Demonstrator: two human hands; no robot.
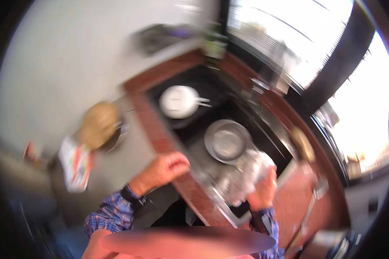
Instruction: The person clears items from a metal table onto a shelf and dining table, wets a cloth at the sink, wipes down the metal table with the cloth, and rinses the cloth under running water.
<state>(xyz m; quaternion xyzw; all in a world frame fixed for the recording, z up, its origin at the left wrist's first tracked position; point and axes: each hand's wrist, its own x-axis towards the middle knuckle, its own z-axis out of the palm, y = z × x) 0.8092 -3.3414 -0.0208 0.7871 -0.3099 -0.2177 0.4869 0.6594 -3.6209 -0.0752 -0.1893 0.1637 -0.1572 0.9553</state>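
Observation:
A crumpled whitish bundle [251, 173], like cloth or thin plastic, is in my right hand [264, 189], over the near end of the sink. Beside it stands a round metal pot or bowl [210, 142] with a lighter round inside. My left hand [163, 170], fingers curled, is over the reddish counter edge [194, 192]; I see nothing in it, though its palm side is hidden. A white round lid or dish [180, 102] with two thin handles sits farther back on the dark surface. Motion blurs the view.
To the left lie a tan round thing [99, 124], a dark pan [116, 137] and a white and red packet [74, 165]. A green bottle [215, 47] stands at the back corner. At right are a yellowish brush or sponge [302, 145] and a long-handled utensil [308, 212] near the window.

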